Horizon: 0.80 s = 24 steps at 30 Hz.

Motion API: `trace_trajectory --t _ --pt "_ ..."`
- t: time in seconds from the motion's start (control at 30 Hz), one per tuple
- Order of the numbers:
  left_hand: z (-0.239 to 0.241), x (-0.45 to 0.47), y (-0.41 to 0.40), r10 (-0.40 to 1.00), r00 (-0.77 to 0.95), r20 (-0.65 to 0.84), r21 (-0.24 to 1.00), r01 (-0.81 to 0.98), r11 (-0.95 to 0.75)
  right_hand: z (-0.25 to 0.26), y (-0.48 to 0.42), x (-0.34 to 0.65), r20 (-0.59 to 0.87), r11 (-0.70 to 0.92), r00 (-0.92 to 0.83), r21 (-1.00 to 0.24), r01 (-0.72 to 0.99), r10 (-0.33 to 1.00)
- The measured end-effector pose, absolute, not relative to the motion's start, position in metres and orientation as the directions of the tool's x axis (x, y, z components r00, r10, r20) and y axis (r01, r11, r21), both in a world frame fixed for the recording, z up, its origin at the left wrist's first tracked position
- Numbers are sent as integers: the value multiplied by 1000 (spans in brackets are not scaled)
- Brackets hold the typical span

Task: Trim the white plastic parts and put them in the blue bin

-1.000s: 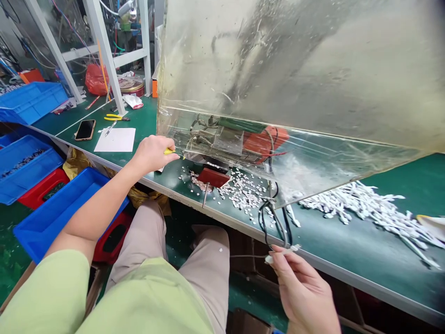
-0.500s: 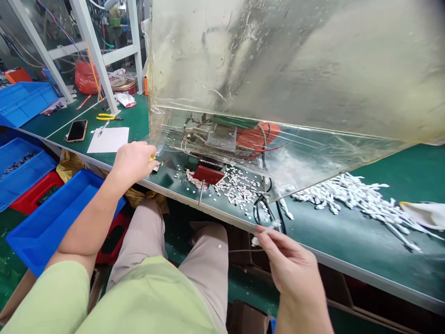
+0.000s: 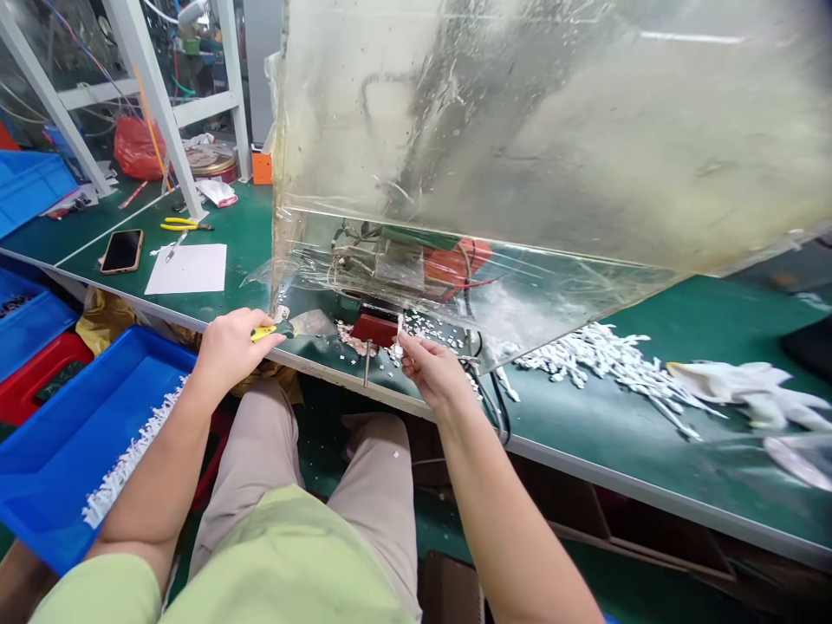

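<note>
White sleeve piece (image 3: 399, 327) is pinched between thumb and fingers of my right hand (image 3: 430, 373), upright, just in front of the dark red block (image 3: 375, 328) at the mouth of the clear plastic hood (image 3: 520, 147). It is small, and I cannot tell its exact shape. My left hand (image 3: 229, 347) is clenched around a yellow-and-black tool handle (image 3: 273, 330), which lies close to the front edge of the green workbench (image 3: 650, 433), left of the red block.

Around the block many small white cut bits (image 3: 435, 329) are scattered on the bench. Black cables (image 3: 494, 394) hang over the bench edge just right of my right wrist. Under the hood I see an orange-red device (image 3: 455, 260) with wires. Further right lies a heap of white tube pieces (image 3: 598, 360), and beyond it white gloves (image 3: 747, 394).

On the left, a white paper sheet (image 3: 188, 268), a phone (image 3: 122, 250) and yellow pliers (image 3: 178, 224) lie on the bench. Below the bench a blue bin (image 3: 78, 433) holds a row of white pieces (image 3: 133, 464).
</note>
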<state>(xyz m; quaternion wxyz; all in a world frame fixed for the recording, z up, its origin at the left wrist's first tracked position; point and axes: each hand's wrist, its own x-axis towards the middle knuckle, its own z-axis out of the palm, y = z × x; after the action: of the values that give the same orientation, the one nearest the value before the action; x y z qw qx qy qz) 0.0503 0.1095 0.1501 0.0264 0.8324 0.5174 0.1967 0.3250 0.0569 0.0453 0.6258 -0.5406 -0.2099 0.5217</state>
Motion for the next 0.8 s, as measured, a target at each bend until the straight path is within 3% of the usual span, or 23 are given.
trace_trajectory --t 0.17,0.4,0.67,0.8 --pt "144 42 110 863 366 347 307 826 -474 42 70 324 -411 -163 344 -809 -565 844" --pt "143 42 109 879 349 324 342 823 -453 41 74 327 -439 -195 317 -791 -579 841" --pt "130 55 114 900 294 322 264 885 -383 37 78 329 -384 -208 301 -851 -482 873" --pt "116 68 127 876 387 287 217 865 -453 44 74 327 -335 -206 338 -908 -364 880"
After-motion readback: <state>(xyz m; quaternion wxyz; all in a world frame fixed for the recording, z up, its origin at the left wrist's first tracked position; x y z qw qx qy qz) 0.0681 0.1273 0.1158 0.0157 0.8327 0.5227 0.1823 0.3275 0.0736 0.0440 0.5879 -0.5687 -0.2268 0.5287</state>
